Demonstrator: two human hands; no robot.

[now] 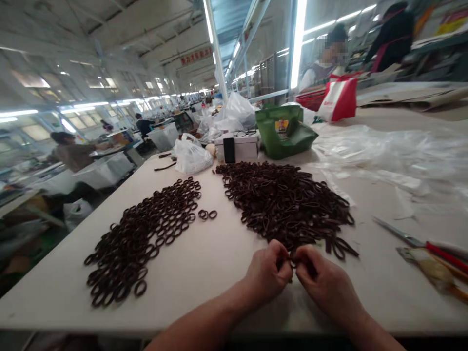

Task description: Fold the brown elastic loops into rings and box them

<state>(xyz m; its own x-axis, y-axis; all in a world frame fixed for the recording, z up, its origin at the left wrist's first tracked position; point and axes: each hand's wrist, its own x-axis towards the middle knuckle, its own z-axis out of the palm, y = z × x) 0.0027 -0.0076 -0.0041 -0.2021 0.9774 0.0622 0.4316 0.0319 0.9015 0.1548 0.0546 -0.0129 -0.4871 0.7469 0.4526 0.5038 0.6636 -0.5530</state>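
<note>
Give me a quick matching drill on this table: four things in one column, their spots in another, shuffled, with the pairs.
Things:
1. spread-out rings
2. heaped rings
3. scissors
4. green bag

Places:
A. right edge of the table
B. far side, behind the heap
C. left part of the table
D. just beyond the left hand and right hand

Pairs: 1-C, 2-D, 3-A, 4-B
</note>
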